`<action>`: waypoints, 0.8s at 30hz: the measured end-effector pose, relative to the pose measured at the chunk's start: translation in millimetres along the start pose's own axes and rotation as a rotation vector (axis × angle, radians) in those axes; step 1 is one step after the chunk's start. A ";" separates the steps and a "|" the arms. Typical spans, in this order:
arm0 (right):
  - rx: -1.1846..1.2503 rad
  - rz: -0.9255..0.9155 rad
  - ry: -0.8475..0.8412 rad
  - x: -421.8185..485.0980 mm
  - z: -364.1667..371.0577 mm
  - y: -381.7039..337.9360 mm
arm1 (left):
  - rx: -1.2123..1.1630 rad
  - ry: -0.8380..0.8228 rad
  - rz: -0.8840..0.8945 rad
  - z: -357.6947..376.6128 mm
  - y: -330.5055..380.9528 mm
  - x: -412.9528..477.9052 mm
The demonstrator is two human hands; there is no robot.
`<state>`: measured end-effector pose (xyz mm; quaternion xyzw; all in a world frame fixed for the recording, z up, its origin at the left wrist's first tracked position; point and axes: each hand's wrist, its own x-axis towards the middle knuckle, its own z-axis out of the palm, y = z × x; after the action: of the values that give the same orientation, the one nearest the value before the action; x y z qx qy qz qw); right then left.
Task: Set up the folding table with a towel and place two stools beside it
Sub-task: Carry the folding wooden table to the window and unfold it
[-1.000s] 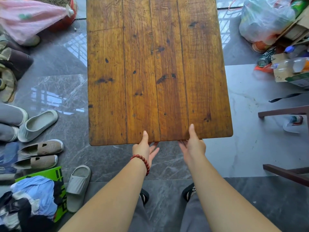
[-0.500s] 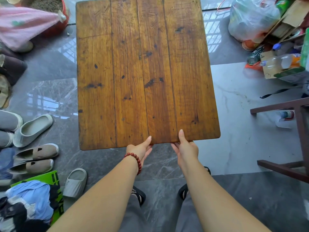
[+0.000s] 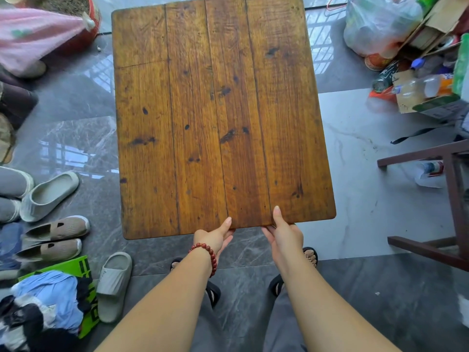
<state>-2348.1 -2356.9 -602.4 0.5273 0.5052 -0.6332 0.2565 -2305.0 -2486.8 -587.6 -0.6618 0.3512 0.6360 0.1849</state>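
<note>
1. Nearest the viewer, two bare forearms reach forward and down. The left wrist wears a red bead bracelet (image 3: pixel 206 252).
2. The left hand (image 3: pixel 215 237) pinches the near edge of a wooden table (image 3: pixel 220 118). Its thumb lies flat on top and its fingers curl underneath.
3. The right hand (image 3: pixel 284 237), just beside the left, holds the same edge in the same way. Its thumb is on top and its fingers are mostly hidden below.
4. Both hands sit close together, a little right of the middle of that near edge. The table top stretches away from them, and its far edge reaches the top of the view.
5. The top is made of four thick planks, worn and varnished. It looks stiff, solid and fairly heavy, and perhaps a little slick.
6. Held at one edge with the hands so close, it would probably tend to tip or twist. A wider hold nearer the two near corners would likely steady it.
7. The legs are hidden beneath the top, so it is unclear whether they are unfolded or resting on the grey tiled floor (image 3: pixel 355 199).
8. No towel lies on the table.
9. Shoes (image 3: pixel 49 195) line the floor's left side. On the right stands a dark wooden frame (image 3: pixel 454 199), possibly a stool. A plastic bag (image 3: pixel 375 24) sits at the far right.
</note>
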 end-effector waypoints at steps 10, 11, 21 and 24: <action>0.007 0.058 -0.038 -6.7 5.1 -9.3 | 0.009 -0.006 -0.011 5.7 7.6 -6.2; 0.015 0.074 -0.045 -7.5 6.4 -10.3 | 0.022 -0.010 -0.005 6.2 8.5 -5.9; 0.009 0.033 -0.078 -6.8 13.0 3.3 | 0.188 0.020 0.091 0.6 -4.3 5.5; -0.004 -0.022 -0.058 -5.2 12.7 10.4 | 0.195 0.042 0.113 1.3 -10.8 8.2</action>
<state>-2342.7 -2373.2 -602.3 0.5025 0.5045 -0.6501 0.2651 -2298.9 -2480.4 -597.9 -0.6329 0.4521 0.5942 0.2049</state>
